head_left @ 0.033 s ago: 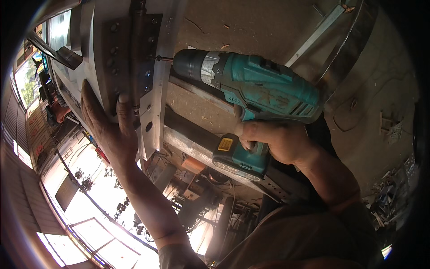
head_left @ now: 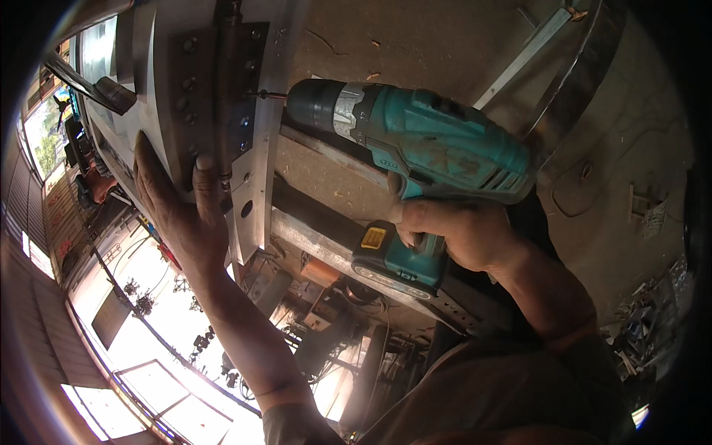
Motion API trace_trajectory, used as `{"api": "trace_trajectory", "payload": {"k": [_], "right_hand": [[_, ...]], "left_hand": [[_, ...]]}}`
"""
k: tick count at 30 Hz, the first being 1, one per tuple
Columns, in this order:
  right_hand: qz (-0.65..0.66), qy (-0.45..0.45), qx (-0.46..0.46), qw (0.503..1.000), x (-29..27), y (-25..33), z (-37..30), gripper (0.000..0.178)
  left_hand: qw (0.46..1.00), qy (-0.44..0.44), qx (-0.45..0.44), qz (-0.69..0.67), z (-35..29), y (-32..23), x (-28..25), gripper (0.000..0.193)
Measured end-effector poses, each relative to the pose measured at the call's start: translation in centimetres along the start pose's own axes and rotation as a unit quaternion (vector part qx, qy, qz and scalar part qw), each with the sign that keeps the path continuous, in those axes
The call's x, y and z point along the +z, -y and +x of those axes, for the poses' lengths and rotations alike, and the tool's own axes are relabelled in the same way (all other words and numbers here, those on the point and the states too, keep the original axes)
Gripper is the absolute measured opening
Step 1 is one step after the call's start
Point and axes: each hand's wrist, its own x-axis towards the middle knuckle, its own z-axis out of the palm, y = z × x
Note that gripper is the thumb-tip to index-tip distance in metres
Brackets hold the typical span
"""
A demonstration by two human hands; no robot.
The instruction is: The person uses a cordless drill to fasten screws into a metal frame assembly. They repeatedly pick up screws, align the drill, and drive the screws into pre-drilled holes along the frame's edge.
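Observation:
My right hand (head_left: 460, 230) is wrapped round the handle of a teal and black cordless drill (head_left: 445, 141), index finger at the trigger. The drill lies level, its chuck pointing left. A thin bit (head_left: 273, 96) in the chuck reaches a dark hinge plate (head_left: 241, 122) with several screw heads. Whether the tip sits in a screw cannot be made out. My left hand (head_left: 182, 215) rests on the silver metal panel (head_left: 152, 89) and the hinge's lower end, thumb apart from the stretched fingers. A dark vertical hinge rod (head_left: 226, 81) runs above the thumb.
Below the drill, a metal beam (head_left: 315, 241) slants from the panel toward my body. A metal bar (head_left: 523, 63) and a curved metal strip (head_left: 578, 74) are at upper right. Scrap pieces (head_left: 641, 337) lie on the floor at right. Cluttered equipment (head_left: 319, 311) stands beneath the beam.

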Motion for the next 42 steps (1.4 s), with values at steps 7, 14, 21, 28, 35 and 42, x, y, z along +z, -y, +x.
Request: {"api": "trace_trajectory", "payload": {"k": [7, 14, 21, 28, 35, 42], "right_hand": [[0.054, -0.010, 0.021, 0.998, -0.3, -0.1, 0.0, 0.021], [0.019, 0.028, 0.019, 0.999, -1.4, 0.3, 0.5, 0.025], [0.025, 0.009, 0.018, 0.999, -0.9, 0.1, 0.3, 0.025], [-0.007, 0.018, 0.029, 0.999, -0.6, -0.4, 0.1, 0.026], [-0.060, 0.020, 0.039, 0.997, 0.1, -0.6, -0.1, 0.029], [-0.055, 0.012, 0.037, 0.998, 0.5, -0.7, -0.3, 0.030]], "left_hand": [[1.000, 0.006, 0.009, 0.004, 0.0, -0.1, -0.1, 0.079], [1.000, 0.010, -0.006, -0.004, 0.0, -0.1, -0.1, 0.081], [1.000, 0.006, -0.011, -0.015, 0.0, -0.1, 0.1, 0.081], [1.000, 0.000, -0.014, -0.011, -0.1, -0.3, 0.1, 0.080], [1.000, -0.001, -0.013, -0.022, -0.1, -0.3, 0.1, 0.079], [1.000, 0.002, 0.000, 0.003, -0.1, 0.0, 0.0, 0.080]]}}
